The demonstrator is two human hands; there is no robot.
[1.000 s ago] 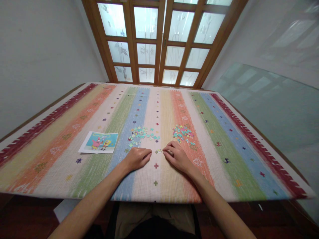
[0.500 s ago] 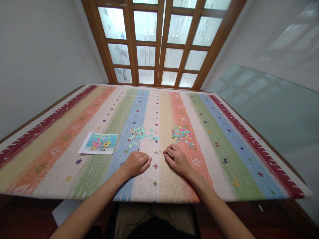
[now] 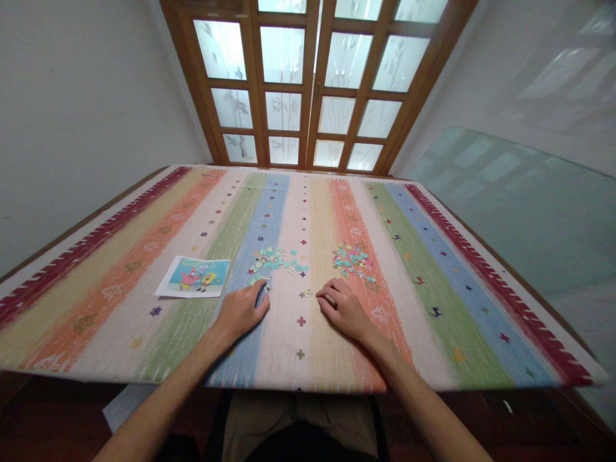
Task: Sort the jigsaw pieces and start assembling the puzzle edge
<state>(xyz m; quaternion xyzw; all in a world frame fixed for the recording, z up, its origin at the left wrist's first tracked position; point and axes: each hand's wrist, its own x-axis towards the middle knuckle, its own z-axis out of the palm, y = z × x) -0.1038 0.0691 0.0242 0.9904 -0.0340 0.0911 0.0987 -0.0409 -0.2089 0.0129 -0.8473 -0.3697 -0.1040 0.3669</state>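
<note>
the striped tablecloth (image 3: 433, 333) covers the whole table, its bands running away from the person toward the wooden glazed doors (image 3: 308, 83). both forearms come up from the near edge and angle inward. the left hand (image 3: 240, 311) lies palm down on the blue band, fingers loosely spread and stretched forward, fingertips touching the near edge of the left pile of puzzle pieces (image 3: 274, 262); it grips nothing that can be seen. the right hand (image 3: 342, 309) rests palm down near the cream band, fingers curled inward and pointing left; whether a piece sits under the fingertips cannot be told. the printed cartoon picture (image 3: 194, 277) lies flat on the green band to the left of the left hand, its long side running left to right. the left pile spreads sideways across the blue band; the right pile of puzzle pieces (image 3: 352, 259) lies on the orange band just beyond the right hand. between the two hands a small joined cluster of pieces (image 3: 305, 294) lies apart from both.
</note>
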